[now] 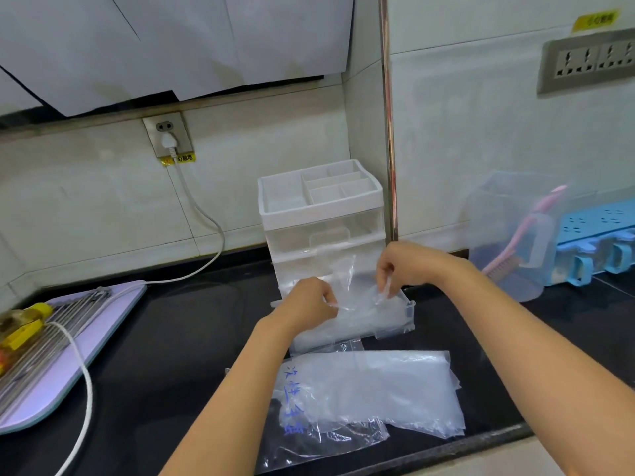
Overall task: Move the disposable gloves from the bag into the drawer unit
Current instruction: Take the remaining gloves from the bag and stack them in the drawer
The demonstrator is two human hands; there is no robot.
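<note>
A clear plastic drawer unit (319, 214) with a white divided top tray stands against the back wall. Its bottom drawer (407, 309) is pulled out over the black counter. My left hand (309, 302) and my right hand (405, 264) are both above that open drawer, each pinching the edge of a thin clear disposable glove (357, 298) that hangs into it. A clear bag with blue writing (299, 431) lies on the counter in front of the drawer, with a stack of clear gloves (388, 386) sticking out of it.
A lilac tray (113, 310) with metal skewers, a yellow-capped bottle (24, 324) and a white cord (86, 389) lies at the left. At the right stand a clear jug holding a pink brush (508, 235) and a blue rack (598, 235). The counter's front edge runs close below the bag.
</note>
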